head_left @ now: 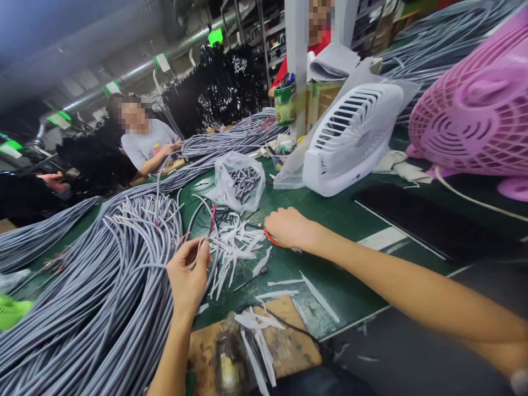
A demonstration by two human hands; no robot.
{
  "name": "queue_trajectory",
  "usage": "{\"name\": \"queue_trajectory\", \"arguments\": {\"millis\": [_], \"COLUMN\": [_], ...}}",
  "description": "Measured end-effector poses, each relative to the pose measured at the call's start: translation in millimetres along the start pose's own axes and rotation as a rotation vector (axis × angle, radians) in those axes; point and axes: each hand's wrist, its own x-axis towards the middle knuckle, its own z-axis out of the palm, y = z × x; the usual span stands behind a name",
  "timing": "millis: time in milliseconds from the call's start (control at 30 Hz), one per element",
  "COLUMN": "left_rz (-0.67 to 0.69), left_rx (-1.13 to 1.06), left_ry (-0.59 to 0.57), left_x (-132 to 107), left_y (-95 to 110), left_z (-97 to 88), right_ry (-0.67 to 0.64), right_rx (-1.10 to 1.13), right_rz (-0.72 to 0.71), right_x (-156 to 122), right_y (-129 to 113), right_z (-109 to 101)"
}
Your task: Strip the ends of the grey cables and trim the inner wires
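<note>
My left hand (188, 275) pinches the end of a grey cable (153, 266) between thumb and fingers, and pale thin strands show at the fingertips. A large bundle of grey cables (111, 286) spreads out to its left. Over the table, my right hand (291, 228) is closed around scissors (271, 238) with orange-red handles. Their dark blades point left, toward a heap of white strips (237, 247). Just above my left fingers, red, blue and green wires (213, 217) stick out of a cable end.
Behind the strips sits a clear bag of short grey pieces (243, 184). A white fan (350, 137), a pink fan (470, 110) and a flat black panel (412, 220) stand or lie on the right. A wooden board (289, 341) is at the front edge. One co-worker (150, 140) handles cable across the table.
</note>
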Motion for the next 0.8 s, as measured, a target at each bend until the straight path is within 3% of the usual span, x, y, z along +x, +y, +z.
{"name": "queue_trajectory", "arguments": {"millis": [200,300,367,500,567,800], "left_rz": [0.113,0.064,-0.015,-0.179,-0.233,-0.278], "left_rx": [0.109,0.055,-0.036,-0.247,-0.309,-0.341], "left_ry": [0.101,0.147,0.169,0.162,0.146,0.043], "left_x": [-4.1,-4.4,-3.7,-2.9,-3.5,-9.0], "left_y": [-2.9,0.9,4.6,12.5,15.1,14.4], "left_z": [-0.3,-2.7,-4.5,-6.3,-5.9,1.3], "right_ry": [0.065,0.181,0.332,0.799,0.938,0.995], "right_rx": [0.036,0.048,0.124,0.404,0.433,0.332], "right_rz": [0.067,0.047,-0.026,-0.276,-0.385,-0.553], "right_x": [19.5,16.2,12.7,8.7,8.0,4.4], "right_y": [15.0,16.1,13.5,3.9,-1.0,-14.2], "right_z": [6.4,-2.7,-7.1,-3.0,2.4,14.7]}}
